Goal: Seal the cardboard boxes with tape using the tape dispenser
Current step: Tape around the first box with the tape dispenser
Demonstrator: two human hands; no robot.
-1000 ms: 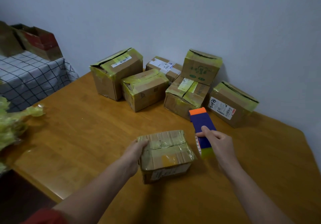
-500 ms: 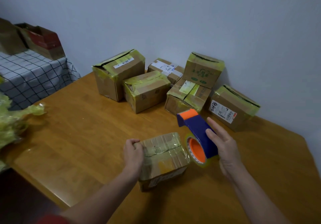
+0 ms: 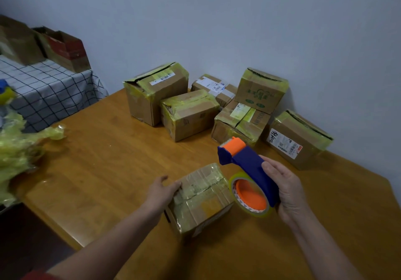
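Small taped box (image 3: 200, 199) sits near edge of wooden table (image 3: 104, 171). Left hand (image 3: 161, 190) rests against its left side, fingers relaxed. Right hand (image 3: 286, 190) grips blue-orange tape dispenser (image 3: 247, 171), lifted just right of box. Six more boxes (image 3: 188, 114) far side, by wall.

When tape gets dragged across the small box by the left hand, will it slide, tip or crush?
Likely slides: the small box sits on a smooth wooden table, with the left hand touching its side. Tipping seems unlikely; it looks low and wide. Its creased, split top may give under the tape dispenser.
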